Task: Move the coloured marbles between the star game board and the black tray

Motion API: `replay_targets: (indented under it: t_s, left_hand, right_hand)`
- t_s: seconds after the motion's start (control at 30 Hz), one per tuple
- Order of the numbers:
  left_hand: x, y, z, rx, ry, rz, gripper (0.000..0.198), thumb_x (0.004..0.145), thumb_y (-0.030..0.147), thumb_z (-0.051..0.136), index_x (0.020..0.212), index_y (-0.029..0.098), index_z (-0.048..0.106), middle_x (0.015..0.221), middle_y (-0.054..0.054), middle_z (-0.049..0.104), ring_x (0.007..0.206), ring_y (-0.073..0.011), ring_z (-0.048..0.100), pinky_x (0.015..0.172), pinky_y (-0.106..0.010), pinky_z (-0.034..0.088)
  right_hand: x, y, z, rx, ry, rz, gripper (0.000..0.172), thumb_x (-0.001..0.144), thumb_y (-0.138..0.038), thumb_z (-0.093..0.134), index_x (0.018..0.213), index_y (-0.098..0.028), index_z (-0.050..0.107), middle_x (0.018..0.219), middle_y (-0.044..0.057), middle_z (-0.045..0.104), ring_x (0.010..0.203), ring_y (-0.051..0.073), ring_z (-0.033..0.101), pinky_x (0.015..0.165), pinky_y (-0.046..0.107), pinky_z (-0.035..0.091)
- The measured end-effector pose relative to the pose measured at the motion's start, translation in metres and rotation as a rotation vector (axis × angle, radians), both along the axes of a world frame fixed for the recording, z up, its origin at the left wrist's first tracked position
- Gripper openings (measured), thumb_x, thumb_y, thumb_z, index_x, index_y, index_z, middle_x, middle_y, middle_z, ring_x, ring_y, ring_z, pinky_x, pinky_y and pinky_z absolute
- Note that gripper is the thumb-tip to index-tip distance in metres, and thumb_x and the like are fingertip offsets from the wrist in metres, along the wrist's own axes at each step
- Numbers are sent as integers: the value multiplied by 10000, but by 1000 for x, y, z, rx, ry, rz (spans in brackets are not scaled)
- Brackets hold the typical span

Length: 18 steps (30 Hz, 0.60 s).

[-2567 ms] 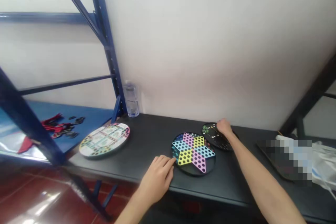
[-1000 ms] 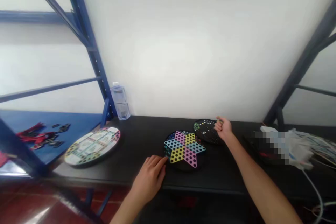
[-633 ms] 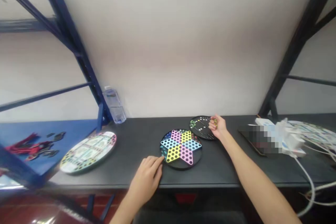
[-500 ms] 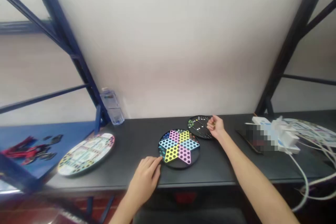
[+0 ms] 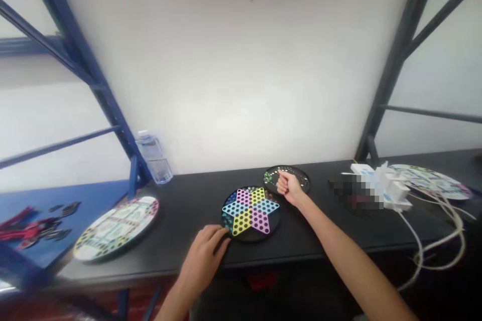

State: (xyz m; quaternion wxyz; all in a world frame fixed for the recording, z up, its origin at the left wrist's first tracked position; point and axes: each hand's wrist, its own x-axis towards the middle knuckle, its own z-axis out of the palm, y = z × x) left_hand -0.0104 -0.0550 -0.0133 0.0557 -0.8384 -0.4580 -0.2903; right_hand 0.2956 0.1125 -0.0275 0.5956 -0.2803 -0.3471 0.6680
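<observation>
A round black Chinese checkers board [image 5: 276,228] lies on the dark shelf, its six-pointed star [image 5: 251,209] in yellow, pink and blue with rows of holes. Small coloured marbles show around the star under its far and left edges. At the board's near left rim rests my left hand [image 5: 205,251], fingers stretched out and thumb apart, fingertips touching the rim. My right hand [image 5: 289,186] is closed with fingertips together, above the near side of a second round black tray [image 5: 306,180] holding small pieces. Whatever the right fingers pinch is too small or hidden to make out.
To the left lies an oval printed board [image 5: 116,228]; a clear plastic bottle [image 5: 154,157] stands by the blue post. A white power strip [image 5: 380,185] with plugs, cables [image 5: 422,261] and another printed board [image 5: 433,180] occupy the right. Red and black items [image 5: 33,230] lie on a blue surface.
My right hand has moved left from the second tray's right edge toward the star board. The left hand stays at the rim. The whole view has shifted slightly.
</observation>
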Motion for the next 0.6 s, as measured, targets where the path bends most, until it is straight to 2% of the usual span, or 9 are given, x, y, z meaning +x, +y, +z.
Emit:
replay_targets:
  t_s: [0.17, 0.37, 0.6]
  left_hand:
    - [12, -7, 2, 20, -26, -65, 122, 890, 238, 532, 952, 213, 635, 1016, -83, 591, 982, -217, 552, 866, -385, 483]
    - [42, -17, 5, 65, -59, -149, 47, 866, 185, 568, 865, 197, 613, 937, -63, 603, 982, -206, 542, 864, -384, 460]
    - [77, -16, 7, 136, -64, -190, 74, 852, 173, 586, 780, 190, 590, 857, -38, 620, 930, -204, 548, 891, -439, 411]
  right_hand:
    - [-12, -10, 7, 38, 2, 28, 523, 834, -385, 549, 450, -210, 241, 367, -73, 175, 331, 61, 173, 341, 235, 120]
    - [-27, -17, 8, 71, -32, 48, 556, 835, -461, 566, 445, -207, 262, 362, -72, 204, 325, 58, 194, 344, 236, 116]
    - [-28, -17, 7, 92, -59, 17, 559, 820, -469, 585, 435, -213, 272, 349, -74, 210, 315, 60, 212, 344, 237, 135]
